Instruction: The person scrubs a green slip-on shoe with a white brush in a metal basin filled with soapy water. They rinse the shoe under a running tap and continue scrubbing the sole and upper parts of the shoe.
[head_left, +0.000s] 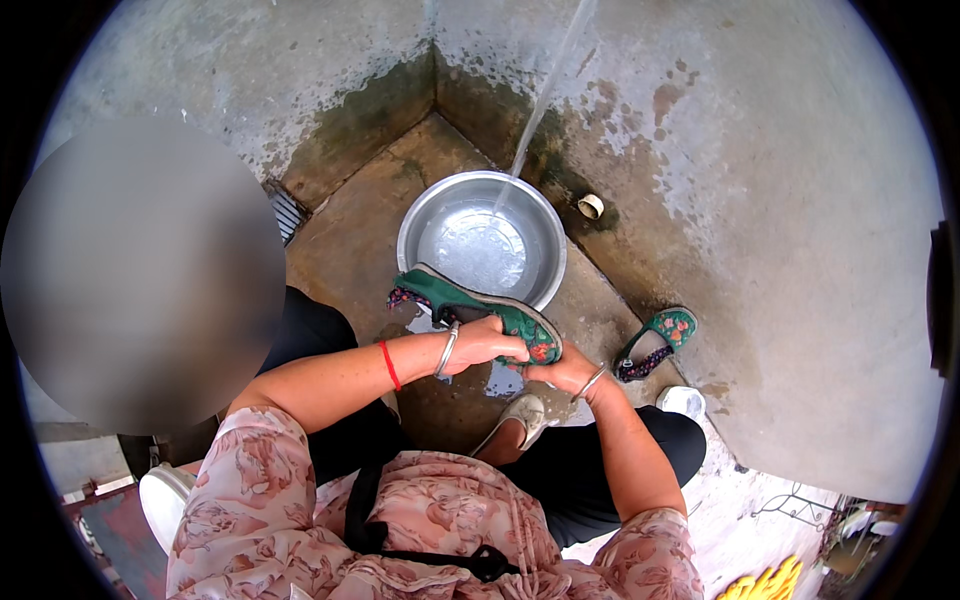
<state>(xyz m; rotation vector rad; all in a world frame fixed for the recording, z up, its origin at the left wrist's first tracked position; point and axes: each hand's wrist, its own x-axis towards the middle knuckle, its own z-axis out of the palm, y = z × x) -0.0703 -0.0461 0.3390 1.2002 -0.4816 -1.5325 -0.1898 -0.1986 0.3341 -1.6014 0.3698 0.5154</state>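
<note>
A green embroidered cloth shoe (480, 304) is held tilted on its side over the near rim of a metal basin (406, 232). My left hand (484, 346), with a bangle and a red thread on the arm, grips the shoe near its flowered toe. My right hand (562, 369), also with a bangle, holds the toe end from the right and below; its fingers are partly hidden. Water (536, 116) streams from above into the basin, which has water in it. A matching green shoe (656, 343) leans against the foot of the wall at the right.
Two damp concrete walls meet in a corner behind the basin. A floor drain grate (285, 212) lies at the left, and a short pipe end (591, 206) sticks out of the right wall. A white container (681, 403) and yellow gloves (765, 581) are at lower right. A blurred disc covers the left.
</note>
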